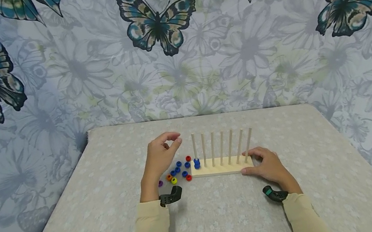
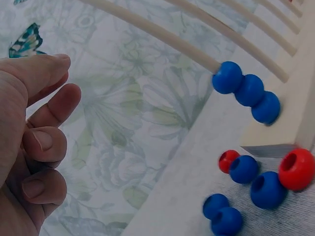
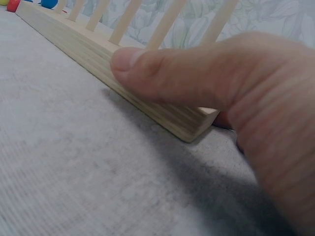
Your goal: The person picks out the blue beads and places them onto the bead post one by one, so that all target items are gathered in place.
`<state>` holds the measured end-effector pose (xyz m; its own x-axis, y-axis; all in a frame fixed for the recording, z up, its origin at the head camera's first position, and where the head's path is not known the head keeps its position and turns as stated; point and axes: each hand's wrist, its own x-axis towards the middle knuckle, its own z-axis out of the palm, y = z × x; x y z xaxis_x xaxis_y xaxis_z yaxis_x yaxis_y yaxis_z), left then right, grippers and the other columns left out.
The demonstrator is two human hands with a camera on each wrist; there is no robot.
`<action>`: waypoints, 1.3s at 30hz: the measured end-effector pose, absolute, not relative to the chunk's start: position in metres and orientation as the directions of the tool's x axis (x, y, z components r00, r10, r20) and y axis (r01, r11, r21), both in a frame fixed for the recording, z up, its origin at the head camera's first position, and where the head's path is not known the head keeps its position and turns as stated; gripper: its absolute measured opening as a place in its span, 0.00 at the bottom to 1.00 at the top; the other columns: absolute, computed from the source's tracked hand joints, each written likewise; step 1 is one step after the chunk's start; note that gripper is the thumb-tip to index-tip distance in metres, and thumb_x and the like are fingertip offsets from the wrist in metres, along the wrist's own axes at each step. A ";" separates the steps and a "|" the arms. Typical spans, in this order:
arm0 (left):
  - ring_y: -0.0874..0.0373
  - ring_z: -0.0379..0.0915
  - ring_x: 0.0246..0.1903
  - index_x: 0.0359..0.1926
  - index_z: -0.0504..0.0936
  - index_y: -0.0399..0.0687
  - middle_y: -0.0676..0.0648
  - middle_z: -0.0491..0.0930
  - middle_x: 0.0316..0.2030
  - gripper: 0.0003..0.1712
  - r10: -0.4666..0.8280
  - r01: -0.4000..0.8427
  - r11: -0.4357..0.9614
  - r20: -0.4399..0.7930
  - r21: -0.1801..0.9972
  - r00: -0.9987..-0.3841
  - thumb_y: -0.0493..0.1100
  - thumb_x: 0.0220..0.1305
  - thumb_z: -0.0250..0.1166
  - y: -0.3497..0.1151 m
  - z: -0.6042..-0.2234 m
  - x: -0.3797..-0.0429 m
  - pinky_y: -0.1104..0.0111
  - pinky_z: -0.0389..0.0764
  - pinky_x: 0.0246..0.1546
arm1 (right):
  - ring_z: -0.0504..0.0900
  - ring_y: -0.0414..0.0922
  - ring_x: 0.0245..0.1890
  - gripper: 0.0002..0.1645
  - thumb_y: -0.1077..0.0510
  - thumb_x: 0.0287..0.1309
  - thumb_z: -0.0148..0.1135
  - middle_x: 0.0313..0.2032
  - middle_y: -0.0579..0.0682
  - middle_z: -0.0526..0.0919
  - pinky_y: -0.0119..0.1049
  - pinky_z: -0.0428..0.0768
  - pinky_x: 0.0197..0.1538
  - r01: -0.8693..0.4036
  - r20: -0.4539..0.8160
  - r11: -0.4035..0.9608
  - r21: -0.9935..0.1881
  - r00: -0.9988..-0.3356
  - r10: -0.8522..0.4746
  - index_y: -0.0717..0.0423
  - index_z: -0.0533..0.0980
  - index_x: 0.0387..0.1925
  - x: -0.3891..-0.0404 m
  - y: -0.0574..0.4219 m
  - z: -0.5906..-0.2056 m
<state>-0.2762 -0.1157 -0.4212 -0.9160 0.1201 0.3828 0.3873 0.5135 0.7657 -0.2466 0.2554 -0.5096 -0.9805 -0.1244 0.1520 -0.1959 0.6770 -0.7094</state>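
A pale wooden peg board with a row of upright pegs lies on the table. Three blue beads are threaded on its leftmost peg, stacked at the bottom. My left hand is raised just left of that peg's top. Its thumb and forefinger point toward the peg, the other fingers bend loosely, and no bead shows in it. My right hand grips the board's right end, the thumb pressing the front face. Its other fingers go behind the board and are mostly hidden in the right wrist view.
Loose beads lie left of the board: several blue beads, red beads, a yellow bead, an orange bead and a purple bead. A pale cloth covers the table. Behind it hangs a butterfly-patterned backdrop.
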 end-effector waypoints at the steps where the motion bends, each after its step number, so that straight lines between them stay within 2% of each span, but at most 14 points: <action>1: 0.56 0.70 0.24 0.50 0.85 0.61 0.57 0.84 0.44 0.15 0.122 0.383 0.513 0.377 0.768 -0.918 0.59 0.70 0.62 -0.116 -0.424 -0.277 0.66 0.75 0.24 | 0.73 0.46 0.43 0.37 0.31 0.36 0.80 0.46 0.43 0.83 0.43 0.58 0.49 -0.195 0.151 0.676 -0.710 -0.981 -0.124 0.37 0.82 0.51 -0.246 0.256 -0.510; 6: 0.55 0.74 0.30 0.50 0.84 0.62 0.57 0.83 0.44 0.14 0.123 0.339 0.509 0.323 0.791 -0.938 0.58 0.70 0.62 -0.114 -0.436 -0.278 0.64 0.77 0.32 | 0.73 0.45 0.42 0.37 0.31 0.36 0.80 0.45 0.42 0.83 0.42 0.57 0.49 -0.197 0.154 0.678 -0.708 -0.980 -0.124 0.36 0.82 0.51 -0.246 0.257 -0.511; 11: 0.56 0.76 0.36 0.52 0.85 0.58 0.57 0.84 0.45 0.16 0.104 0.296 0.544 0.287 0.785 -0.952 0.56 0.69 0.64 -0.115 -0.444 -0.273 0.65 0.77 0.38 | 0.72 0.46 0.42 0.37 0.32 0.36 0.80 0.43 0.42 0.82 0.43 0.56 0.48 -0.202 0.157 0.671 -0.713 -0.979 -0.128 0.36 0.82 0.51 -0.246 0.257 -0.511; 18: 0.56 0.72 0.31 0.49 0.85 0.59 0.57 0.83 0.44 0.12 0.076 0.240 0.580 0.241 0.779 -0.968 0.53 0.67 0.67 -0.122 -0.448 -0.263 0.64 0.76 0.32 | 0.72 0.46 0.42 0.37 0.32 0.37 0.80 0.44 0.43 0.82 0.43 0.56 0.48 -0.193 0.146 0.675 -0.712 -0.981 -0.126 0.37 0.82 0.51 -0.245 0.257 -0.511; 22: 0.55 0.72 0.30 0.51 0.85 0.55 0.56 0.83 0.44 0.15 0.082 0.234 0.595 0.231 0.769 -0.969 0.53 0.67 0.67 -0.125 -0.451 -0.258 0.64 0.76 0.30 | 0.72 0.45 0.42 0.37 0.31 0.37 0.80 0.44 0.43 0.82 0.43 0.57 0.49 -0.196 0.151 0.679 -0.708 -0.980 -0.126 0.37 0.82 0.52 -0.245 0.257 -0.511; 31: 0.54 0.69 0.25 0.50 0.85 0.55 0.56 0.83 0.44 0.15 0.084 0.233 0.612 0.231 0.755 -0.969 0.52 0.66 0.68 -0.130 -0.455 -0.248 0.66 0.74 0.22 | 0.72 0.45 0.42 0.36 0.33 0.37 0.81 0.44 0.44 0.82 0.43 0.57 0.49 -0.199 0.156 0.676 -0.709 -0.980 -0.126 0.37 0.82 0.51 -0.245 0.257 -0.511; 39: 0.55 0.69 0.23 0.51 0.85 0.53 0.53 0.83 0.46 0.16 0.096 0.230 0.630 0.219 0.742 -0.971 0.51 0.66 0.68 -0.133 -0.462 -0.243 0.67 0.73 0.21 | 0.72 0.45 0.42 0.37 0.32 0.36 0.81 0.44 0.43 0.82 0.43 0.58 0.50 -0.197 0.153 0.679 -0.707 -0.980 -0.125 0.37 0.82 0.51 -0.246 0.257 -0.512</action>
<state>-0.2432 -0.1335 -0.4618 -0.9710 0.0963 0.2189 0.2298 0.6295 0.7422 -0.2462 0.2575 -0.5119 -0.9804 -0.1251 0.1525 -0.1967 0.6789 -0.7074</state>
